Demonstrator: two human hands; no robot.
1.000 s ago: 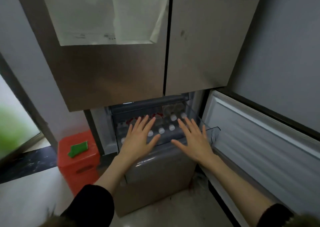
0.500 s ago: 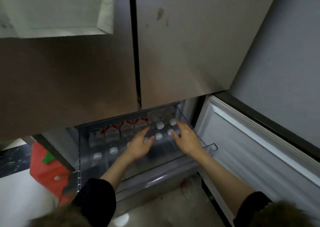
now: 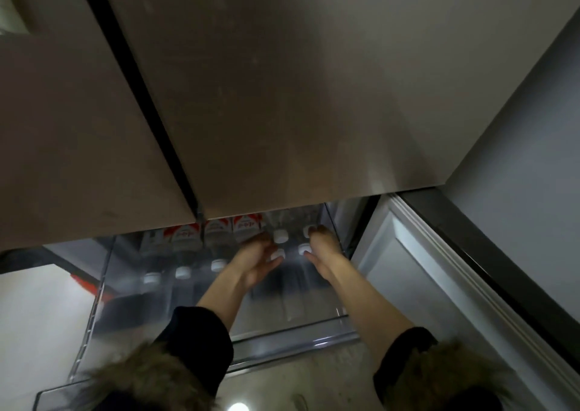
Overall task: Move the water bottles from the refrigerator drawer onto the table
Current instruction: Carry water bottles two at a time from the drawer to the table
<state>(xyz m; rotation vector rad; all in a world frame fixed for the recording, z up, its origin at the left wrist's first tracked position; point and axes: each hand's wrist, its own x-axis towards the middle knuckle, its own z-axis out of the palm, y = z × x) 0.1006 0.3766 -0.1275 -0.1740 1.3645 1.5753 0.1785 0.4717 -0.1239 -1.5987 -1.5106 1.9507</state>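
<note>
Both hands reach into the clear refrigerator drawer (image 3: 314, 338), beneath the steel upper doors (image 3: 282, 96). The left hand (image 3: 260, 260) and right hand (image 3: 323, 253) flank the white-capped water bottles (image 3: 280, 236) at the drawer's right end. Fingers look loosely curled; whether either grips a bottle, I cannot tell. More red-labelled bottles (image 3: 185, 238) lie left of them.
</note>
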